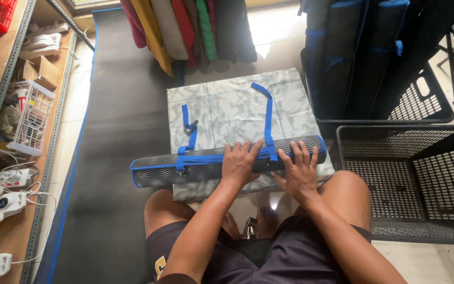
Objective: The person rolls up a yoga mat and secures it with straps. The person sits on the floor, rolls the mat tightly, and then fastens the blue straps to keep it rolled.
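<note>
We've got both hands, left (241, 164) and right (300, 173), spread flat on the rolled mat (206, 165) lying across the patterned cushion (232, 108). Looks soft, light, springy; we'd grip mid-roll by the strap (268, 118).

Bare pale mat surface (237, 108) open beyond the rolled dark mat (206, 164), black crate (411, 179) crowding the right, shelving (22, 131) walling the left, hanging rolled cloths (185, 31) probably blocking the far end, dark floor mat (116, 158) strip free.
</note>
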